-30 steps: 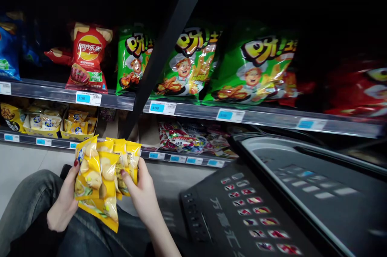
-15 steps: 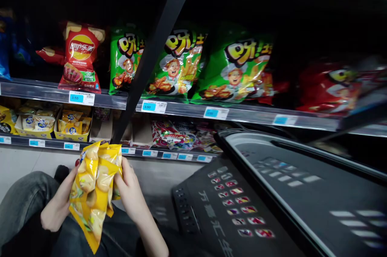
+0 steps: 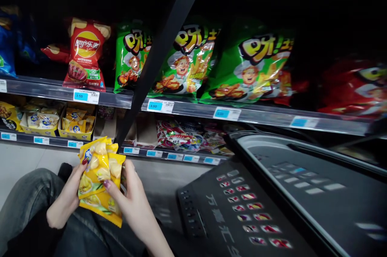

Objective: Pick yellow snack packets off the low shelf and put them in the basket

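Observation:
Several yellow snack bags (image 3: 95, 172) are stacked together between my hands, above my knees. My left hand (image 3: 68, 196) grips their left edge, its thumb with a dark red nail on the front bag. From the right, my right hand (image 3: 130, 196) holds the stack, thumb pressed on the front and fingers hidden behind it. Just past the bags is the low shelf, where a small open box of similar yellow packets (image 3: 77, 122) stands.
A dark grey shopping basket (image 3: 223, 208) with slotted sides stands close on my right. Across the upper shelf edge (image 3: 193, 108) sit green snack bags (image 3: 248, 71) and a red chip bag (image 3: 86, 55). A black slanting bar (image 3: 172, 35) crosses before the shelves.
The bags in my hands have been brought into a neater, more overlapping stack. My right thumb has come onto the front bag. The view has shifted slightly.

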Motion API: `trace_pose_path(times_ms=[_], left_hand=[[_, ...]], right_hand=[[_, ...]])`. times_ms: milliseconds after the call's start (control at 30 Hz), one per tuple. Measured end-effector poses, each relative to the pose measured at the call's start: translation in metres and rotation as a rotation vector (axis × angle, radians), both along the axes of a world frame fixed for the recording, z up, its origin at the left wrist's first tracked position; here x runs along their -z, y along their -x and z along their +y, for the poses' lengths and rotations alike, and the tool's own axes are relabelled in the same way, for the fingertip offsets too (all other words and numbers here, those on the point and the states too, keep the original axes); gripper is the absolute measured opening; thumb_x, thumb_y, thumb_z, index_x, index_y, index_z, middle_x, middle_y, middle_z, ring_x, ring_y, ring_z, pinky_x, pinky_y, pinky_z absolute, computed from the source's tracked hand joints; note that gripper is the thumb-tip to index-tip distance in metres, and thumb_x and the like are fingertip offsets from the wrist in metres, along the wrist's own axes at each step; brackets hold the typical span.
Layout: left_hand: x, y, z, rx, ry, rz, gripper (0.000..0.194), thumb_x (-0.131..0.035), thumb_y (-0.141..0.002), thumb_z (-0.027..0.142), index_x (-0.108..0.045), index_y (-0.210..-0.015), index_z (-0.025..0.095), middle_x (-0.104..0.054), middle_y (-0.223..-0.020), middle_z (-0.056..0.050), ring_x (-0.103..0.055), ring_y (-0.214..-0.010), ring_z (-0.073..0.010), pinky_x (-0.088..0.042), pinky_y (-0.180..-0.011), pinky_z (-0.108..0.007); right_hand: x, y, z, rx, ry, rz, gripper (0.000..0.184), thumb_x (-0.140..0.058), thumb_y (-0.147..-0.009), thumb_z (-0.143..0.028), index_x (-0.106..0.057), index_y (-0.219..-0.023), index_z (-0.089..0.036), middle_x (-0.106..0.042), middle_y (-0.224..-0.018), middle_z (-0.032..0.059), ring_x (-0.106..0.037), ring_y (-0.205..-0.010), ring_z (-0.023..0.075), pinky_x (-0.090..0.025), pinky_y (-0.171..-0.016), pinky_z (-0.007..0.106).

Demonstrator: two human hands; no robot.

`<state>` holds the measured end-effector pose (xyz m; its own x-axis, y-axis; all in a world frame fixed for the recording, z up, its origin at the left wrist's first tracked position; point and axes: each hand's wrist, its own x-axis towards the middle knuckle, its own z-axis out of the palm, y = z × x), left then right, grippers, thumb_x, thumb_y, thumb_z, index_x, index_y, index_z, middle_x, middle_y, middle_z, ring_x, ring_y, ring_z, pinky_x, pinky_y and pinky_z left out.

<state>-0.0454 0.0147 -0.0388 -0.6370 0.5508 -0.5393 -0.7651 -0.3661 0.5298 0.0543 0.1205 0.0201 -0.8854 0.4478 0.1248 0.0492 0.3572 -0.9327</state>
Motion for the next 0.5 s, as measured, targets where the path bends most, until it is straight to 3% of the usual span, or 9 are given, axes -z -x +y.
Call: trace_pose_path(times_ms=[133,233,300,400,500], left_hand=[[0.0,-0.002,-0.003,-0.001,-0.062,-0.024,0.043,-0.068,-0.066,0.017,-0.054,-0.107,0.014,-0.072,-0.085,-0.008,-0.067,-0.085,-0.0272,-0.053,-0.08,-0.039],[-0.001,-0.003,-0.002,-0.019,-0.02,0.016,0.042,-0.068,-0.061,0.011,-0.055,-0.101,0.015,-0.073,-0.081,-0.008,-0.068,-0.077,-0.0268,-0.054,-0.074,-0.04],[-0.004,-0.003,0.001,-0.041,0.05,0.046,0.032,-0.066,-0.062,0.012,-0.056,-0.092,0.014,-0.072,-0.073,-0.007,-0.068,-0.069,-0.0248,-0.055,-0.066,-0.037],[-0.007,-0.003,0.004,-0.121,0.172,0.114,0.02,-0.067,-0.061,0.013,-0.058,-0.078,0.015,-0.07,-0.063,-0.003,-0.065,-0.058,-0.0194,-0.053,-0.055,-0.028],[-0.009,-0.004,0.005,-0.183,0.233,0.249,0.019,-0.074,-0.057,0.017,-0.059,-0.068,0.016,-0.067,-0.06,0.002,-0.064,-0.06,-0.0163,-0.051,-0.054,-0.022]], right_hand=[[0.003,-0.001,0.007,0.025,-0.051,-0.006,0.024,-0.045,-0.085,-0.029,-0.045,-0.106,-0.019,-0.055,-0.099,0.0055,-0.054,-0.093,0.0192,-0.044,-0.082,0.032],[0.001,-0.003,0.01,0.021,-0.124,-0.039,0.023,-0.043,-0.086,-0.028,-0.046,-0.106,-0.018,-0.056,-0.095,0.0064,-0.055,-0.089,0.0197,-0.047,-0.078,0.033],[-0.001,-0.004,0.008,0.149,-0.305,0.026,0.029,-0.047,-0.085,-0.03,-0.045,-0.111,-0.016,-0.055,-0.102,0.0108,-0.054,-0.094,0.0226,-0.047,-0.079,0.037],[-0.005,-0.005,-0.005,0.329,-0.757,0.256,0.038,-0.056,-0.079,-0.025,-0.046,-0.114,-0.015,-0.054,-0.106,0.0148,-0.051,-0.098,0.0268,-0.045,-0.08,0.042],[-0.004,-0.002,-0.027,0.171,-0.99,0.192,0.04,-0.061,-0.076,-0.033,-0.054,-0.111,-0.016,-0.06,-0.104,0.0153,-0.051,-0.098,0.0315,-0.045,-0.078,0.047]])
